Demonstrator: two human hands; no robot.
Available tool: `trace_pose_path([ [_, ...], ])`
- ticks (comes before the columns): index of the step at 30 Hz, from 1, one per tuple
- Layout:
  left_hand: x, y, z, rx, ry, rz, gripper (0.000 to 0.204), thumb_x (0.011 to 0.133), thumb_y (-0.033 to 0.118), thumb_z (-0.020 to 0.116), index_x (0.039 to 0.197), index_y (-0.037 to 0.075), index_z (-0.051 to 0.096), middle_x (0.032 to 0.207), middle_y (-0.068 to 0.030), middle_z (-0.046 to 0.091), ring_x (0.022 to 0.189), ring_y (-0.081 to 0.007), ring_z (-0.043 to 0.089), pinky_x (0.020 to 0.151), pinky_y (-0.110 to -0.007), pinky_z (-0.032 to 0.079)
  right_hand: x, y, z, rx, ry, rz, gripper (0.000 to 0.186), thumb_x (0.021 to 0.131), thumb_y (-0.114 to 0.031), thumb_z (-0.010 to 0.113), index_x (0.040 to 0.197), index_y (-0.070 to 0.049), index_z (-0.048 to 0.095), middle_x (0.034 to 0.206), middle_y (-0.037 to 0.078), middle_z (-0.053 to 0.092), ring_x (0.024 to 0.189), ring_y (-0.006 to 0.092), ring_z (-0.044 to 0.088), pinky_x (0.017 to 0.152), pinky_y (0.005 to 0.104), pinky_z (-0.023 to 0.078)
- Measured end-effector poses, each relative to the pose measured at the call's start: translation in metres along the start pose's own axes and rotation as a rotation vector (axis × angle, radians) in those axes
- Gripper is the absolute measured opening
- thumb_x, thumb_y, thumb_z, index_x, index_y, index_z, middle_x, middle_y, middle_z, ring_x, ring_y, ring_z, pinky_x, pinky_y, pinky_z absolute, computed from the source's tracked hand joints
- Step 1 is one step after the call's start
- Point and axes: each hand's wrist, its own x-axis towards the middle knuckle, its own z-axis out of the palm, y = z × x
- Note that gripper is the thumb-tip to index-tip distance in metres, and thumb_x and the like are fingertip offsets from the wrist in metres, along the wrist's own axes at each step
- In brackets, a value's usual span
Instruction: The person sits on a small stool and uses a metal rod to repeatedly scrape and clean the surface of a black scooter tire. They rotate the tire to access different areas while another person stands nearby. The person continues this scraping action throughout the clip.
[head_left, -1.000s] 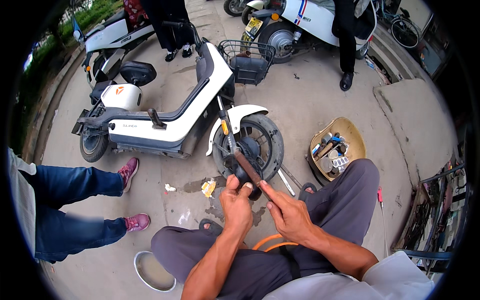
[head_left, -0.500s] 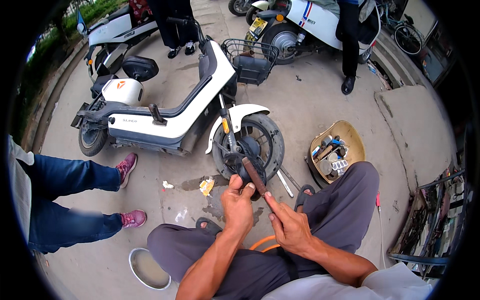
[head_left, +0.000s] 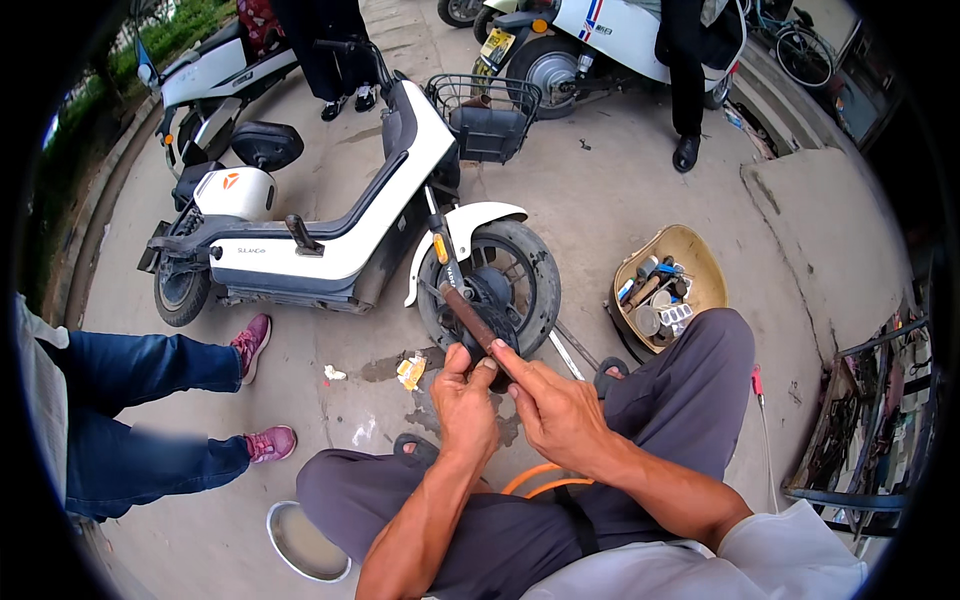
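The fingers of the right hand (head_left: 565, 410) are closed around a reddish-brown, rod-shaped tool (head_left: 468, 316), index finger extended along it. The fingers of the left hand (head_left: 465, 405) appear pinched on a black, rounded, rubber-like piece (head_left: 501, 322); the exact contact is partly hidden. This piece lies beneath the tool, directly in front of the wheel.

Step in hand, as judged: dressing the surface of the black piece with the tool. The next move calls for a steady left pinch and controlled tool pressure, left thumb clear of the tool.

Obstruction: the black-tyred front wheel (head_left: 548, 285) of the white-panelled scooter (head_left: 340, 258) stands immediately beyond the piece and limits forward tool travel.

Surroundings: a long, silver-grey metal bar (head_left: 566, 355) lies beside the wheel, right of the hands. Farther right stands a tan, rounded tub (head_left: 708, 275) containing tools and small parts. An orange, hose-like loop (head_left: 540, 472) lies near the lap. At lower left is a round, silver metal basin (head_left: 348, 570) of cloudy liquid. A bystander's pink shoes (head_left: 270, 444) are well apart on the left.
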Motion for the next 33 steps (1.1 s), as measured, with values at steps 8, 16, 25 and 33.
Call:
trace_pose_path([
  [8, 0.002, 0.003, 0.005, 0.040, 0.005, 0.062, 0.023, 0.088, -0.012, 0.054, 0.104, -0.005, 0.068, 0.105, 0.0001, 0.055, 0.093, -0.0089, 0.055, 0.083, -0.023, 0.044, -0.028, 0.011, -0.011, 0.119, 0.090, -0.048, 0.052, 0.094, -0.006, 0.059, 0.145, -0.009, 0.052, 0.098, 0.015, 0.068, 0.074, 0.0350, 0.067, 0.063, 0.0424, 0.052],
  [16, 0.000, -0.001, 0.000, 0.068, 0.006, 0.067, 0.023, 0.089, -0.011, 0.055, 0.104, -0.004, 0.070, 0.101, 0.0003, 0.058, 0.092, -0.0093, 0.056, 0.083, -0.024, 0.045, 0.003, 0.005, -0.002, 0.001, 0.001, -0.068, 0.060, 0.092, -0.003, 0.060, 0.150, -0.011, 0.045, 0.089, 0.013, 0.063, 0.066, 0.0344, 0.064, 0.057, 0.0433, 0.050],
  [25, -0.002, -0.004, 0.003, 0.097, -0.019, 0.113, 0.028, 0.088, -0.012, 0.055, 0.110, -0.003, 0.070, 0.108, -0.0013, 0.061, 0.098, -0.0107, 0.059, 0.088, -0.026, 0.046, 0.021, 0.014, 0.000, -0.029, 0.060, -0.075, 0.057, 0.092, -0.004, 0.060, 0.148, -0.011, 0.048, 0.081, 0.013, 0.060, 0.064, 0.0336, 0.063, 0.054, 0.0430, 0.049],
  [33, -0.002, -0.003, 0.008, 0.169, -0.034, 0.127, 0.020, 0.088, -0.013, 0.054, 0.099, -0.004, 0.068, 0.101, 0.0010, 0.053, 0.089, -0.0079, 0.053, 0.078, -0.022, 0.042, -0.035, 0.005, -0.008, 0.040, 0.006, 0.017, 0.060, 0.089, 0.003, 0.062, 0.147, -0.008, 0.050, 0.086, 0.015, 0.064, 0.065, 0.0298, 0.064, 0.060, 0.0373, 0.051],
])
